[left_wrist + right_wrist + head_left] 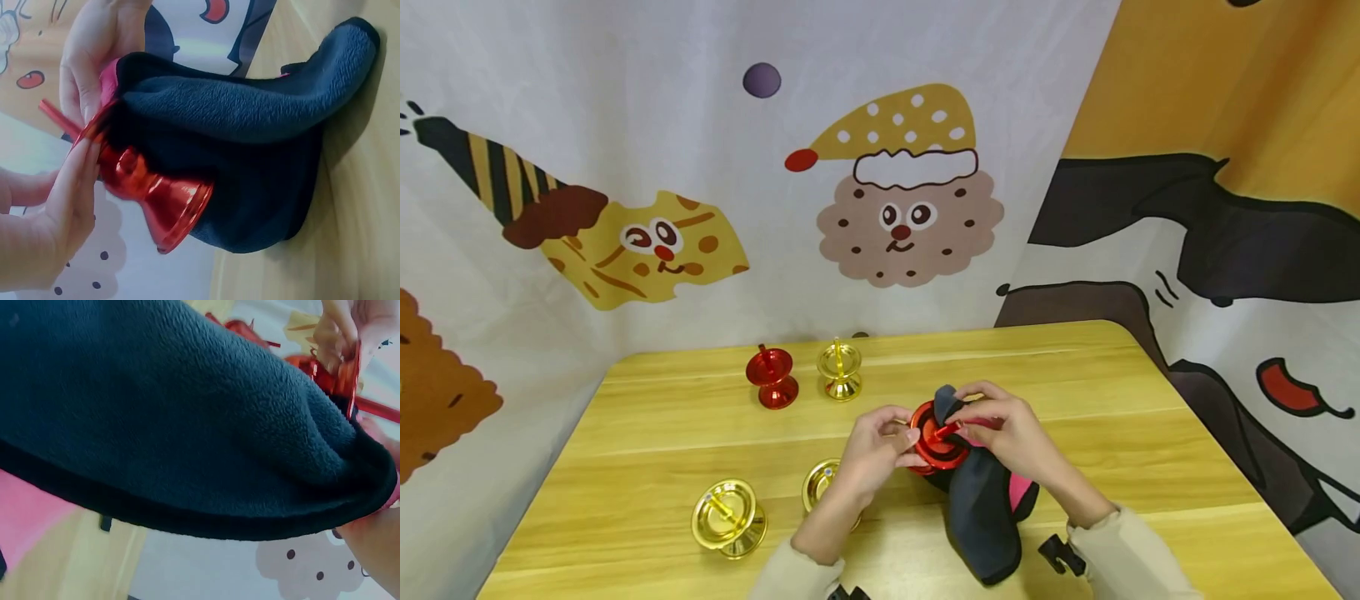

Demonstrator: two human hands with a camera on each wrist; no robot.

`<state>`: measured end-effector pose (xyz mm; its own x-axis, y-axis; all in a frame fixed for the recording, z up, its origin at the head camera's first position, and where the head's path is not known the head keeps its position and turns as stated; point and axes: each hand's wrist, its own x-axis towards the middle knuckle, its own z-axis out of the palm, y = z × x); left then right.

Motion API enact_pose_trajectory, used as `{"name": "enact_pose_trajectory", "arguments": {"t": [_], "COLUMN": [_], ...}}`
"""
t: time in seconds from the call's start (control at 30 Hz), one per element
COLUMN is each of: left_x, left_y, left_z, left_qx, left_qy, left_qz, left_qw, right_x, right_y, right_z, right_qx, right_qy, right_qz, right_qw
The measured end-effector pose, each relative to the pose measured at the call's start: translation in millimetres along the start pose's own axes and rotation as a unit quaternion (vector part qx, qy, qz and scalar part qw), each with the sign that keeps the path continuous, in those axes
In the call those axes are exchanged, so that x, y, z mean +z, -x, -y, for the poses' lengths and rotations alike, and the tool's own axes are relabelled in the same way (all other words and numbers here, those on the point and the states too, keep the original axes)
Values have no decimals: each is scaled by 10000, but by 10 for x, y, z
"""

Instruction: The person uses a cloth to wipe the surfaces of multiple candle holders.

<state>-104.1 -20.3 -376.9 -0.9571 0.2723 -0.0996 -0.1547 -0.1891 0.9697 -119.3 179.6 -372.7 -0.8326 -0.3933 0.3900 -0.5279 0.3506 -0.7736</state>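
Note:
A shiny red candle holder (951,460) with a round dish and a central post is tilted above the table, its dish facing my head camera. By the dish's rim, my left hand (878,443) pinches it between thumb and fingers. The flared base (178,206) shows in the left wrist view. My right hand (1013,423) pinches a dark grey cloth (981,512) with black edging and a pink side, holding it at the dish beside the post. The cloth's lower part hangs down to the table. In the right wrist view the cloth (156,425) hides most of the right hand.
Another red holder (777,392) and a gold holder (842,387) stand at the back of the wooden table (647,442). Nearer are a gold holder (743,537) at left and one (812,487) partly behind my left forearm. A printed curtain (685,100) hangs behind the table.

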Motion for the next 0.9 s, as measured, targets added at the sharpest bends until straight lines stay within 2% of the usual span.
{"name": "enact_pose_trajectory", "arguments": {"t": [0.1, 0.17, 0.3, 0.4, 0.53, 0.67, 0.8, 0.9], "left_x": [-7, -7, 2, 11, 4, -15, -11, 3], "left_y": [-7, -9, 0, -2, -18, -27, -31, -36], "left_z": [-16, -24, -30, -22, -5, -19, -59, -77], "left_qx": [25, -17, -101, -23, 210, 292, 203, 127], "left_qy": [-152, -207, -192, -95, -88, -387, -802, -914], "left_qz": [193, 201, -145, -506, -684, -355, 149, 257], "left_qw": [9997, 9996, 9997, 9987, 9974, 9982, 9965, 9954], "right_x": [-36, -47, -19, 46, 124, 97, 29, -6], "right_y": [-22, -19, 16, 61, 113, 97, 16, -27], "right_z": [10, 13, 13, 17, 36, 66, 84, 82], "right_qx": [-142, -74, 255, 445, 354, -116, -750, -973], "right_qy": [174, 116, -49, -193, -131, 291, 819, 990], "right_qz": [213, 233, 8, -193, -392, -374, -60, 124], "right_qw": [9995, 9996, 9997, 9986, 9985, 9988, 9938, 9902]}}
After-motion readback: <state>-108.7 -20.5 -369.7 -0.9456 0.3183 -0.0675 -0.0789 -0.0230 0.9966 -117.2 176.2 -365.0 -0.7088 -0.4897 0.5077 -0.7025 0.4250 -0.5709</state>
